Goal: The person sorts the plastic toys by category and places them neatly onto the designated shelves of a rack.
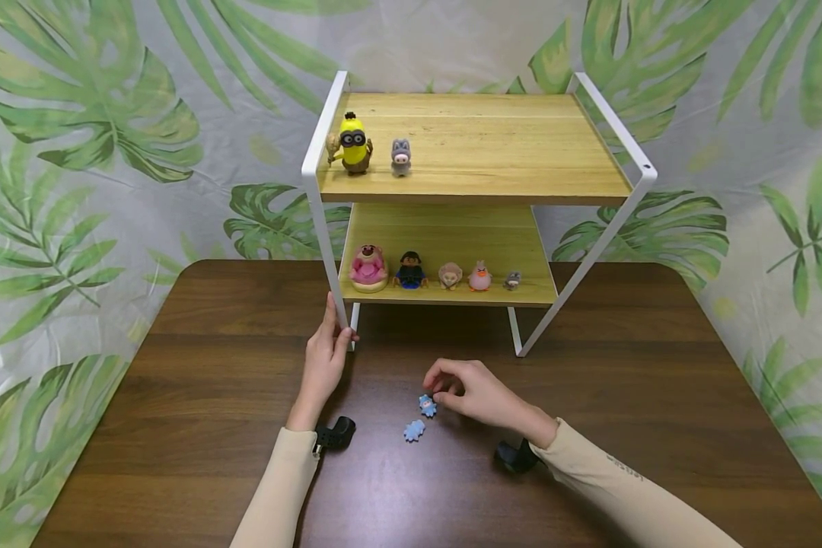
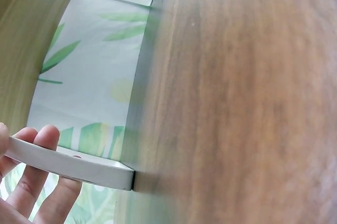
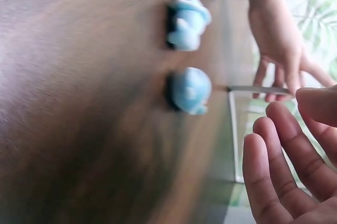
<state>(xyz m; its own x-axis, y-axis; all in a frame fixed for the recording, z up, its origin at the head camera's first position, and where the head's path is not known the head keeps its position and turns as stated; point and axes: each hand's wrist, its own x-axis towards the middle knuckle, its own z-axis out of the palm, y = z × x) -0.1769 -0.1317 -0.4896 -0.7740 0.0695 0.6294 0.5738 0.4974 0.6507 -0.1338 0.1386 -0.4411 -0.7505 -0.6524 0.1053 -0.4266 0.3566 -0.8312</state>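
Observation:
My left hand (image 1: 324, 365) holds the front left leg of a white-framed two-tier shelf (image 1: 473, 189). In the left wrist view its fingers (image 2: 46, 139) lie on both sides of the white leg (image 2: 89, 171). My right hand (image 1: 482, 392) hovers over the table beside two small light blue figurines, its fingers loosely bent and nothing between them. The nearer-to-hand blue figurine (image 1: 428, 405) shows a small face; the other blue figurine (image 1: 414, 431) lies just in front of it. Both figurines appear apart from the fingers in the right wrist view.
On the upper board stand a yellow goggled figure (image 1: 353, 144) and a small grey figurine (image 1: 400, 157). The lower board bears a row of several toys, among them a pink bear (image 1: 368, 269) and a pink bird (image 1: 480, 276). A leaf-patterned cloth (image 1: 75, 190) hangs behind the brown table (image 1: 199, 426).

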